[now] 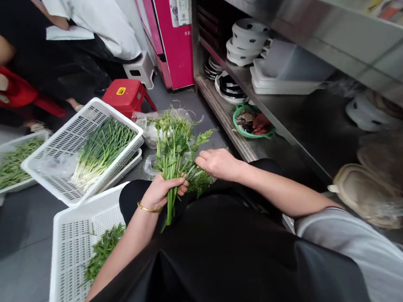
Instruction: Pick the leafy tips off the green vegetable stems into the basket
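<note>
A bunch of leafy Chinese celery stands nearly upright in my left hand, whose fingers wrap round the stalks near their lower ends. Just to its right, my right hand is closed, with the fingertips pinched on a celery stalk beside the bunch. Under the hands lie loose celery greens and clear plastic bags, partly hidden. By my left forearm is a white slotted basket, with more leafy celery inside it.
Farther left, a white basket holds scallions, and another holds green beans. Beyond are a red stool and people standing. A steel shelf along the right bears bowls, with a green colander low down.
</note>
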`<state>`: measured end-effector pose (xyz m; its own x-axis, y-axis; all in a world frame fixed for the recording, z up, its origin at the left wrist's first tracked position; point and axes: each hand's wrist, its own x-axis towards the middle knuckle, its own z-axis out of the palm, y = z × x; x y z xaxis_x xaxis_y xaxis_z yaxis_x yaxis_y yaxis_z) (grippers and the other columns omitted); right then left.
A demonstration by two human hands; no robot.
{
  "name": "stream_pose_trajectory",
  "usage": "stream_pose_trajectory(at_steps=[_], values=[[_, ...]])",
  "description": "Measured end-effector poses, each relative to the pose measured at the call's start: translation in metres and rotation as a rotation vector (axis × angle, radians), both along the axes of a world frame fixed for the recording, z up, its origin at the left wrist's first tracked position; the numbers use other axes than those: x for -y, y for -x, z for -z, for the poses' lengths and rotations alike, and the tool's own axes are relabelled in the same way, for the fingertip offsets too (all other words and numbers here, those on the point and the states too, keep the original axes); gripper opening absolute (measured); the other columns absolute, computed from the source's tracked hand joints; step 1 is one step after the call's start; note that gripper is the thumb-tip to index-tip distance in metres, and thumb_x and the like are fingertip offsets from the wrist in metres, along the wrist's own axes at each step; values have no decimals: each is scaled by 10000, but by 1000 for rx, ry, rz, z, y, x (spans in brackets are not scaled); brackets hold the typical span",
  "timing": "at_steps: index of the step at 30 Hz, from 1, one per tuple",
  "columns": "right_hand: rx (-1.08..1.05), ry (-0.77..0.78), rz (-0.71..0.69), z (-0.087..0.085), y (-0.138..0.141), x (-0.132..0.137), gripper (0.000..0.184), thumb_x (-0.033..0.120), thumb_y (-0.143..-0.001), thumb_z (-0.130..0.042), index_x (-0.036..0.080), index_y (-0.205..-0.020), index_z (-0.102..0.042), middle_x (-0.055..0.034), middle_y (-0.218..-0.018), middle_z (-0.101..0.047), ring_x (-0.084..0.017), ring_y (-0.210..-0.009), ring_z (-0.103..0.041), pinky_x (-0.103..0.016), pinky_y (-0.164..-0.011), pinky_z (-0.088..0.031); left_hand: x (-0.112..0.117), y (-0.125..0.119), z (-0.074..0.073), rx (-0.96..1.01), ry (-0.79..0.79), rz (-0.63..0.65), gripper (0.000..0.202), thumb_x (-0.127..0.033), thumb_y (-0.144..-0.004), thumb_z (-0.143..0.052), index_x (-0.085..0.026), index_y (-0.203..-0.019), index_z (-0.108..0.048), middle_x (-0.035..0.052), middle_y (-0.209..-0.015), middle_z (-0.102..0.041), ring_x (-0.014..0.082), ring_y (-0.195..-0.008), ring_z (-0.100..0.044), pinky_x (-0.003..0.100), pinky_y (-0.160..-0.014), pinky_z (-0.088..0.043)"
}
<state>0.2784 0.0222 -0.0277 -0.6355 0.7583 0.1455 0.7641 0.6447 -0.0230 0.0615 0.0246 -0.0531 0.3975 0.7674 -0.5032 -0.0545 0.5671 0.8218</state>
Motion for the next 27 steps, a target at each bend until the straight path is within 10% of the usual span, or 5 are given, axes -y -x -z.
stream_pose_trajectory(at_steps=[10, 16, 20, 27], values=[[-286, 37, 54, -7, -31, 4, 236, 251, -868, -491, 144, -1049, -598, -82, -903, -650, -155, -785, -585, -242, -641, -403, 8, 33, 12, -35, -95, -131, 243, -206, -587, -778, -92, -766, -660, 41, -619, -650, 88, -470, -543, 182, -418, -417], [-752, -238, 453, -49, -80, 16, 212, 341, -863, -505, 183, -956, -611, -52, -871, -654, -160, -761, -597, -287, -696, -450, 5, 42, 3, -47, -109, -149, 241, -197, -574, -786, -96, -752, -658, 48, -614, -660, 90, -464, -542, 178, -408, -413], [-399, -122, 197, -56, -58, 12, 214, 294, -873, -474, 160, -966, -614, -78, -863, -641, -166, -780, -584, -276, -681, -428, 6, 41, 0, -85, -127, -132, 211, -197, -585, -781, -103, -724, -653, 38, -606, -653, 81, -454, -534, 168, -396, -401], [36, 226, -199, -20, 0, -15, 159, 152, -819, -449, 134, -811, -607, -70, -777, -604, -129, -613, -518, -246, -546, -315, 12, 43, 1, -82, -119, -111, 225, -208, -599, -772, -104, -770, -669, 44, -615, -661, 90, -469, -546, 178, -422, -416]])
